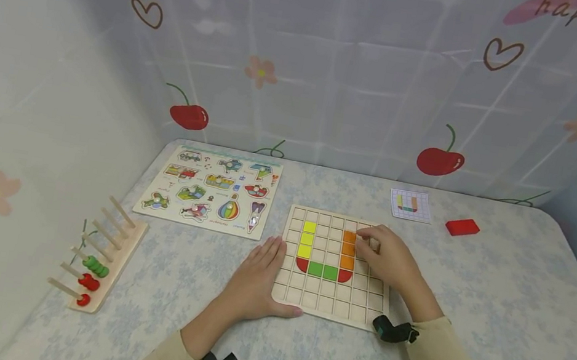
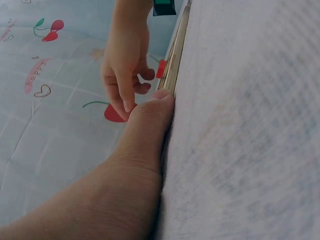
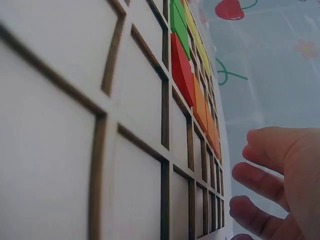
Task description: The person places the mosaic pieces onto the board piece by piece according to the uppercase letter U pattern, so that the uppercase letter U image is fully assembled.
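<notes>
A square wooden grid board (image 1: 304,299) lies on the table. On it, colored tiles form a U: three yellow tiles (image 1: 306,239), two green tiles (image 1: 323,270), rounded red corner tiles (image 1: 344,275) and three orange tiles (image 1: 348,248). My left hand (image 1: 255,281) rests against the board's left side, fingers straight, with the thumb along its near edge. Over the right part of the board is my right hand (image 1: 386,257), its fingertips right at the top orange tile. In the right wrist view its bent fingers (image 3: 260,177) are spread apart, and no piece shows between them.
Behind the board lie a pattern card (image 1: 411,206) with a similar U and a red block (image 1: 462,227). A picture puzzle board (image 1: 211,190) sits at the back left. Left of the board stands a wooden peg rack (image 1: 122,261) with green and red beads. Printed curtains enclose the table.
</notes>
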Tool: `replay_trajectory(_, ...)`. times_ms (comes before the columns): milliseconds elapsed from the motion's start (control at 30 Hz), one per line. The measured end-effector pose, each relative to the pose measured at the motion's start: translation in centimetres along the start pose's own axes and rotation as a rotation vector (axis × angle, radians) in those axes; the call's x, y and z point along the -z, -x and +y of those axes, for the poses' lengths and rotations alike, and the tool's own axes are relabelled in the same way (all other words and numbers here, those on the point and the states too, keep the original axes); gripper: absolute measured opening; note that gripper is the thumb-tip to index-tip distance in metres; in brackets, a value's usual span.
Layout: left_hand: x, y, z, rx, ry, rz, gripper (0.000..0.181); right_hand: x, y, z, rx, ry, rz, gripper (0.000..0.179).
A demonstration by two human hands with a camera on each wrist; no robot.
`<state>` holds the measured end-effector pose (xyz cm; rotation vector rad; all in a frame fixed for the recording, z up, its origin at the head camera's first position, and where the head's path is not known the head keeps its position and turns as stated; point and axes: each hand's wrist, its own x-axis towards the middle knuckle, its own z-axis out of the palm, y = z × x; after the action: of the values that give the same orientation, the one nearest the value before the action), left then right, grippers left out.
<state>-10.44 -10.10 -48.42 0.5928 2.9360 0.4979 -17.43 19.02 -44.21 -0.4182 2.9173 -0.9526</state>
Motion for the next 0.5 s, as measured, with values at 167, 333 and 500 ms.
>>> replay_trajectory(167,0.0,0.1,-0.1,0.002,0.010,0.000,0.134,0.2,1.7,-0.1,0.004,-0.030,0.047,0.032)
replay_trajectory(333,0.1,0.2,-0.2,0.009,0.006,-0.003,0.135,0.4,3.2,-0.2,0.010,-0.034,0.081,0.033)
replay_trajectory(500,0.3,0.1,-0.2,0.002,0.003,-0.004,0.135,0.4,4.6,-0.2,0.014,-0.014,0.111,0.033)
